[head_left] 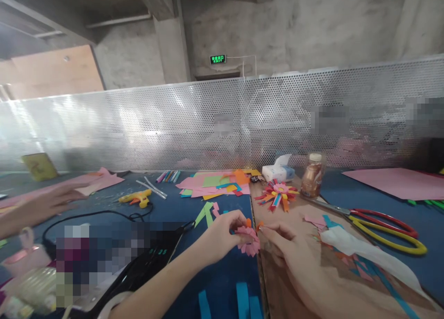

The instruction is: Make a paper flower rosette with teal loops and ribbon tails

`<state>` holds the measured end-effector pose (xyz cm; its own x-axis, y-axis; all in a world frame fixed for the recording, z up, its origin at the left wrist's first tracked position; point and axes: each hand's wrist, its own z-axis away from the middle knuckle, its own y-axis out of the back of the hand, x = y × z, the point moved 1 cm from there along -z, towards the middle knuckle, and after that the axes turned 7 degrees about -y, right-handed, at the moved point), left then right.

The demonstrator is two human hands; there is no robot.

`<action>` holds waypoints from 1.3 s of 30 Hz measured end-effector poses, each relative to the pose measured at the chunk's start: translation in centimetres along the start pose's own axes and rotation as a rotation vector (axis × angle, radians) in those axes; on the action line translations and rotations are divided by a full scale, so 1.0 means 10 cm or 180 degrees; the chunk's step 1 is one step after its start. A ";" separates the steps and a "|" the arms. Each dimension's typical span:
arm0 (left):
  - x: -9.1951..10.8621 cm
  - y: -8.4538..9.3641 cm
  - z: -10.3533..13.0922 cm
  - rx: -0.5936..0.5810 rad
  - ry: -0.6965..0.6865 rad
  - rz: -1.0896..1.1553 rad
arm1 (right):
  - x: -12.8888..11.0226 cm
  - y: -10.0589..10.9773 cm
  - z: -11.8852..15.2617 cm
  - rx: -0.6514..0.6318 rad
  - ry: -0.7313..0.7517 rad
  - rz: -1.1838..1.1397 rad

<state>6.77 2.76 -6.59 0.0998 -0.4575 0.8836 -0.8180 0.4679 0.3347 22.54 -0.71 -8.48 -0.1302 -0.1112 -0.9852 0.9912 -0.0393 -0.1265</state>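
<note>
Fingers of my left hand [231, 233] are closed on a pink paper flower [249, 241] with fringed petals, low in the middle of the head view. Just to its right, my right hand [282, 240] pinches a small orange paper piece [259, 226] at the flower's edge. Beyond my hands lies a multicoloured paper flower [278, 195] with red, orange and blue strips. Green paper strips [207, 214] lie left of the flower I hold, and blue strips [243, 300] are near the table's front edge.
Scissors [385, 226] and white tissue [367, 249] lie at right. A bottle [312, 178], tissue pack [278, 173] and coloured paper sheets [213, 185] are farther back. At left are a yellow glue gun [137, 198], its cord, a phone and another person's hand [48, 205].
</note>
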 end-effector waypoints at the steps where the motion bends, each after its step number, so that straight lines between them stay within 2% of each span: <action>1: 0.00 -0.01 0.00 0.0018 0.0007 0.0012 | 0.00 0.00 0.00 0.0016 -0.0001 -0.0011; 6: 0.03 -0.02 -0.01 0.0196 0.0039 -0.0164 | -0.01 -0.02 0.02 0.0080 0.0060 -0.0105; 17: 0.02 -0.06 0.01 0.0335 0.0206 -0.0332 | 0.01 -0.01 -0.01 0.0073 0.0007 -0.0177; 27: -0.03 -0.07 0.00 0.0398 0.0205 -0.0373 | -0.05 -0.04 0.03 0.0068 -0.0084 -0.0287; 39: -0.05 -0.07 -0.01 0.0458 0.0186 -0.0371 | 0.00 -0.02 0.00 -0.0084 -0.0046 -0.0240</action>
<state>7.34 2.74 -7.28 0.2278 -0.4556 0.8605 -0.8712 0.2994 0.3892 22.30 -0.71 -8.47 -0.2048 -0.1232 -0.9710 0.9788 -0.0220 -0.2036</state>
